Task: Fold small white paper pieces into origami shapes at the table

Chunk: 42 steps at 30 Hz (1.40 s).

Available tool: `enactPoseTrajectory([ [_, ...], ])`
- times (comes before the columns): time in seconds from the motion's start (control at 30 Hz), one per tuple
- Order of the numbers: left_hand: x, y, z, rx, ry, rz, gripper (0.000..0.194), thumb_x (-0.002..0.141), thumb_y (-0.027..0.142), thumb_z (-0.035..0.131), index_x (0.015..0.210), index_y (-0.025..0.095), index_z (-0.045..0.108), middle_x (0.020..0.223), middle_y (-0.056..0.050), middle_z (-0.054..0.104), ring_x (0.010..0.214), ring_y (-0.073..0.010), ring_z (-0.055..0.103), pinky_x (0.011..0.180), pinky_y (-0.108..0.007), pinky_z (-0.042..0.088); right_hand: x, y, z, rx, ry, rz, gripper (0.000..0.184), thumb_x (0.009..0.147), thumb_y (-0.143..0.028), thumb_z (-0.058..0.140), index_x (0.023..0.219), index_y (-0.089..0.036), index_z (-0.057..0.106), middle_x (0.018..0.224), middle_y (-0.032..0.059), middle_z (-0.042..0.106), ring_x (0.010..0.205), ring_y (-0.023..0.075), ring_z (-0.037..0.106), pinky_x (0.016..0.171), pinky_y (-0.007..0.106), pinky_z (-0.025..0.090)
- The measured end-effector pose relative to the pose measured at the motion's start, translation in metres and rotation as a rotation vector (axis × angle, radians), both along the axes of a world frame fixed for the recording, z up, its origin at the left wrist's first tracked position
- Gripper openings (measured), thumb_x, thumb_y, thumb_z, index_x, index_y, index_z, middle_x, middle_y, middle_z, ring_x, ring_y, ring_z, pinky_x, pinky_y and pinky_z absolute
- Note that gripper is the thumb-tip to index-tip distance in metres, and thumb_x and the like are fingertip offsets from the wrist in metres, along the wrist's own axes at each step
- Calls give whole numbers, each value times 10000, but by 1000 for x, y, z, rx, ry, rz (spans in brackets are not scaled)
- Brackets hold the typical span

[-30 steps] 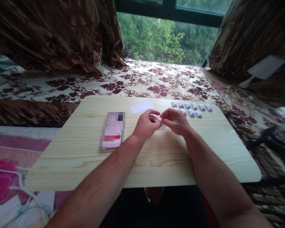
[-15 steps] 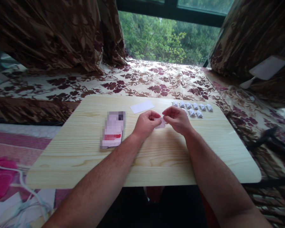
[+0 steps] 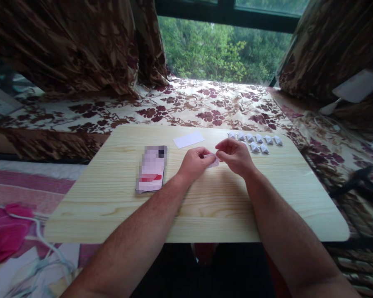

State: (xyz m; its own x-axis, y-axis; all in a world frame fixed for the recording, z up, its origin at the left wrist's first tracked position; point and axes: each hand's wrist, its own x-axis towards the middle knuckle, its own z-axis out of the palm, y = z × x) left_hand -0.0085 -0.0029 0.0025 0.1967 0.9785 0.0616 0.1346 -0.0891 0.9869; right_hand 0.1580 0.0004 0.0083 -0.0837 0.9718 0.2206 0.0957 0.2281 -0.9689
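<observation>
A small folded piece of white paper (image 3: 212, 161) is held just above the middle of the table. My left hand (image 3: 194, 162) is closed, its thumb and fingers pinching the paper's left part. My right hand (image 3: 235, 155) is curled, thumb and forefinger pinched together at the paper's right edge. The fingers cover much of the paper, so its exact folds are hidden. Beyond my right hand stand several small folded white paper shapes (image 3: 259, 139) in two rows, some partly hidden by the hand. A flat white paper strip (image 3: 188, 140) lies beyond my left hand.
A phone (image 3: 151, 169) with a blurred screen lies left of my left forearm on the light wooden table (image 3: 112, 215). A lamp (image 3: 357, 87) stands at the right by the curtain. White cables (image 3: 39, 231) and pink cloth (image 3: 6, 236) lie at lower left.
The whole view has shifted slightly, so the table appears a little further right. Both hands stay at the paper, with the right fingers now drawn closer to its edge.
</observation>
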Motion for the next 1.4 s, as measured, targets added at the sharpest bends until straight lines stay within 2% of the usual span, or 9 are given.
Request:
enactPoseTrajectory([
  [0.13, -1, 0, -1, -21, -13, 15, 215, 699, 356, 738, 672, 155, 666, 602, 17, 595, 558, -103, 478, 550, -240, 360, -1, -1, 1, -5, -5, 4, 146, 704, -219, 701, 831, -166, 652, 680, -12, 634, 549, 111, 554, 498, 251, 449],
  [0.3, 1, 2, -3, -94, -150, 60, 219, 679, 341, 759, 658, 151, 654, 594, 9, 603, 536, -97, 480, 538, -240, 359, 0, -4, 6, -31, -30, 24, 198, 739, -316, 726, 836, -152, 671, 700, 11, 654, 567, 117, 575, 520, 252, 468],
  [0.5, 2, 5, -5, -141, -317, 68, 255, 650, 341, 791, 645, 148, 624, 603, 1, 615, 553, -98, 509, 549, -235, 375, 1, -5, 5, -73, -216, 57, 240, 770, -377, 705, 726, -144, 670, 589, 10, 622, 515, 108, 530, 478, 231, 387],
  [0.67, 3, 6, -7, -132, -330, 26, 233, 657, 314, 789, 675, 150, 624, 597, 5, 607, 544, -97, 508, 549, -236, 379, -1, -5, 3, -62, -209, 36, 233, 768, -369, 691, 688, -155, 647, 555, -7, 591, 495, 97, 478, 467, 233, 336],
  [0.83, 4, 6, -8, -110, -327, 37, 235, 656, 310, 797, 744, 147, 653, 646, 4, 624, 573, -102, 536, 561, -234, 403, -3, -7, 5, -10, -273, 5, 223, 772, -327, 656, 637, -151, 629, 528, -18, 555, 491, 86, 420, 460, 241, 267],
  [1.03, 3, 4, -6, -99, -271, 60, 236, 666, 324, 786, 669, 146, 633, 613, 8, 599, 551, -90, 494, 531, -226, 367, -3, -7, 4, 0, -340, -13, 229, 773, -340, 649, 636, -157, 634, 531, -15, 558, 496, 93, 425, 466, 245, 264],
  [1.4, 4, 4, -6, -120, -320, 128, 282, 591, 311, 823, 592, 152, 590, 568, 19, 563, 532, -83, 470, 526, -229, 360, -7, -10, 2, 23, -354, -23, 246, 776, -356, 647, 634, -156, 634, 537, -26, 498, 512, 88, 377, 462, 241, 250],
])
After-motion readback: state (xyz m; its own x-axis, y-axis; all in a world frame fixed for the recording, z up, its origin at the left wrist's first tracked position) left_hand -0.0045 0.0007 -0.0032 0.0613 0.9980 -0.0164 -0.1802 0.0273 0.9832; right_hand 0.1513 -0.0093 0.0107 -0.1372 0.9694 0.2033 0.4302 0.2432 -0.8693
